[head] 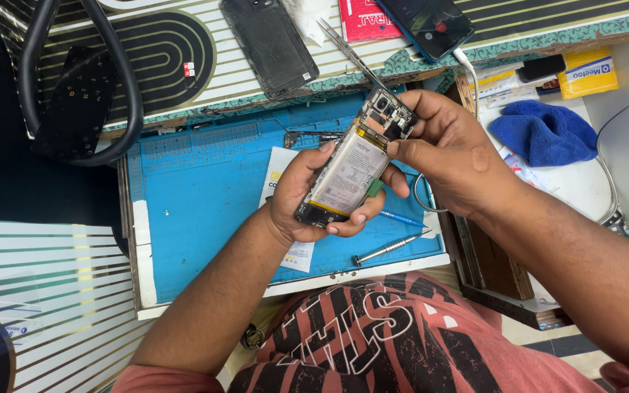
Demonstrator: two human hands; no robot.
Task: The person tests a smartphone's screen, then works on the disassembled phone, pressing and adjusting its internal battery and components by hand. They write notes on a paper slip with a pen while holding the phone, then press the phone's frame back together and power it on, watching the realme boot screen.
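Blue mat (205,196) (open phone (354,164) above)

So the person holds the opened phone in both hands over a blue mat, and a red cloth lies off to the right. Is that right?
Not quite: the cloth is blue, not red, as the head view shows. The rest holds: the left hand and right hand both grip the opened phone over the blue mat, and the cloth lies off to the right.
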